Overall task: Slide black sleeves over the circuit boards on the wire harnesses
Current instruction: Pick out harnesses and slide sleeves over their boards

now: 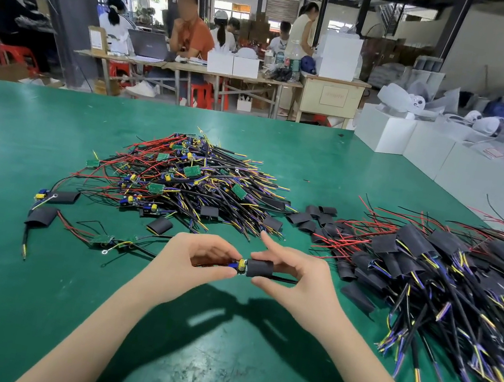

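Head view: my left hand (198, 259) pinches the end of a circuit board (240, 266) between thumb and fingers, its blue and yellow parts showing just past my fingertips. My right hand (291, 277) grips a black sleeve (259, 269) that already covers part of that board, thumb beneath and fingers behind, with the index finger (271, 244) lifted free and pointing up. A black wire (284, 279) runs out of the sleeve's right end under my right fingers. Both hands hover above the green table (25, 285). Beyond them lies a pile of bare harnesses (185, 179) with green boards and red, black, yellow and blue wires. Loose sleeves (316, 219) sit between that pile and the heap of sleeved harnesses (450, 279) on my right. A few harnesses (70, 219) lie apart to the left, some with sleeves beside them.
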Demonstrator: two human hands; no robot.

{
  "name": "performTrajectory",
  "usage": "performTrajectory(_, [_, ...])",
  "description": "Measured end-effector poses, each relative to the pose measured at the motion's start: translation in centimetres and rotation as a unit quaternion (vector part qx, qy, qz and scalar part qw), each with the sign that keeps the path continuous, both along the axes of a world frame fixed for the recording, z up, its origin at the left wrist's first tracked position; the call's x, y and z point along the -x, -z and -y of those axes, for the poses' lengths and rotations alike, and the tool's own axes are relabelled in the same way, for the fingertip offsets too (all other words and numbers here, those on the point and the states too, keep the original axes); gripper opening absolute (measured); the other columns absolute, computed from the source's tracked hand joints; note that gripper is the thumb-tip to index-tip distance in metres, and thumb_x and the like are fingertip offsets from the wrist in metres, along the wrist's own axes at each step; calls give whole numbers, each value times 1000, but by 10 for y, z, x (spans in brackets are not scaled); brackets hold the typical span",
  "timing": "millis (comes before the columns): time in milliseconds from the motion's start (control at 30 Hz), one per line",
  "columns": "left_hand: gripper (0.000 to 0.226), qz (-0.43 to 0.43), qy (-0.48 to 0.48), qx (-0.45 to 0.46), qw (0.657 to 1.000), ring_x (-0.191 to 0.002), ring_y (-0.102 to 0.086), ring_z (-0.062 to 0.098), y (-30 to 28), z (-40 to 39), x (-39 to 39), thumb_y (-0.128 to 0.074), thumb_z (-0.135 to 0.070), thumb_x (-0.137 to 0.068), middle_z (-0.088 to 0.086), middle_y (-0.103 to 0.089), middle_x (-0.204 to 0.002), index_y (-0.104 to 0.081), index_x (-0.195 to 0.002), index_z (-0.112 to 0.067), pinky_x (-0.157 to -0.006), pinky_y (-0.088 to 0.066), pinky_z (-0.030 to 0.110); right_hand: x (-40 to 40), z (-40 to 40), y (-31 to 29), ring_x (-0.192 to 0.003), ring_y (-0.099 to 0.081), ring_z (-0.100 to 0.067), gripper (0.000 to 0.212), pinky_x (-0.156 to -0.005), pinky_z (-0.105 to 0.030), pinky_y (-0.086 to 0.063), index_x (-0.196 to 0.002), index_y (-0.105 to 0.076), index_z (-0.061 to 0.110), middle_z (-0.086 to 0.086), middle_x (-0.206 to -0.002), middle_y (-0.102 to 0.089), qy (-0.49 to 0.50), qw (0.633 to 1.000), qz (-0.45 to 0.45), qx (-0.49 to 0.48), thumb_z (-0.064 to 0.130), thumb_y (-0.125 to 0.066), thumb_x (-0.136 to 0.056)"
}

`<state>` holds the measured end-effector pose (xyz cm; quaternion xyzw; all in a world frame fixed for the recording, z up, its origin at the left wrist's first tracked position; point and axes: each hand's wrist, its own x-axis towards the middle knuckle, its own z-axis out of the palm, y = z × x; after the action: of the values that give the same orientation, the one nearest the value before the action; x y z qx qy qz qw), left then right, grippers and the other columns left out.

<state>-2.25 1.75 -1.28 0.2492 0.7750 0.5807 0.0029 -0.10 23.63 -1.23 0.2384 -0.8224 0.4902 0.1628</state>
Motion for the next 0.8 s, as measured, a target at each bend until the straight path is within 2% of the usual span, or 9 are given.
performTrajectory(100, [20,-16,2,14,1000,-88,-72,16,0,-1,0,-76,-13,-79,0,-76,-92,-74,-93,-28,-84,-55,25,-1,1,1,-98,-65,2,62,-91,-15,-48,-128,-58,19,4,-105,-71,3,1000,-5,-14,4,-80,-72])
performTrajectory(233, [19,-31,-7,30,999,-87,-71,15,3,-3,0,-76,-16,-80,-2,-75,-91,-73,-94,-30,-82,-54,26,-2,3,4,-103,-63,5,64,-88,-14,-50,-128,-54,28,8,-109,-69,5,1000,18,-10,3,-78,-74])
performTrajectory(300, [22,-39,-2,41,998,-89,-70,14,4,-4,-1,-74,-14,-83,-2,-74,-95,-72,-97,-31,-84,-54,29,-2,4,5,-104,-61,7,66,-88,-14,-50,-128,-51,31,8,-111,-68,-1,1000,29,-5,2,-77,-75])
performTrajectory(400, [24,-71,9,60,996,-94,-68,16,3,-5,-3,-69,-20,-86,-5,-72,-104,-70,-106,-33,-85,-54,36,-2,5,3,-105,-62,4,70,-89,-19,-52,-133,-51,27,3,-112,-69,-12,999,43,11,2,-78,-74])
performTrajectory(467, [24,-87,8,68,994,-93,-66,18,3,-6,-5,-67,-21,-87,-5,-70,-103,-69,-107,-35,-84,-53,41,-2,4,2,-102,-64,2,73,-90,-19,-51,-135,-52,26,6,-109,-70,10,1000,29,-2,12,-83,-70])
performTrajectory(533, [25,-103,1,66,992,-92,-66,19,2,-7,-5,-68,-20,-87,-5,-70,-101,-69,-106,-34,-81,-53,41,-3,2,0,-98,-63,-1,70,-92,-22,-48,-128,-59,26,11,-104,-70,92,993,10,-71,36,-86,-64])
performTrajectory(633, [25,-129,-21,55,990,-92,-68,17,2,-8,-5,-72,-13,-85,-7,-70,-100,-71,-104,-28,-81,-54,36,-4,0,-1,-92,-61,-9,59,-91,-31,-40,-106,-71,30,14,-92,-71,208,952,-3,-225,71,-67,-64])
performTrajectory(700, [23,-120,-43,33,991,-91,-69,15,4,-9,-5,-76,-10,-82,-7,-71,-96,-70,-101,-20,-84,-55,30,-4,1,0,-87,-61,-11,54,-87,-32,-38,-94,-73,31,12,-85,-70,210,940,3,-270,75,-54,-71])
performTrajectory(800, [21,-100,-81,11,992,-83,-70,10,4,-12,-5,-81,-6,-75,-8,-72,-86,-70,-91,-15,-82,-55,24,-4,8,1,-89,-57,-14,49,-84,-32,-36,-94,-68,30,10,-85,-67,195,935,10,-297,71,-46,-81])
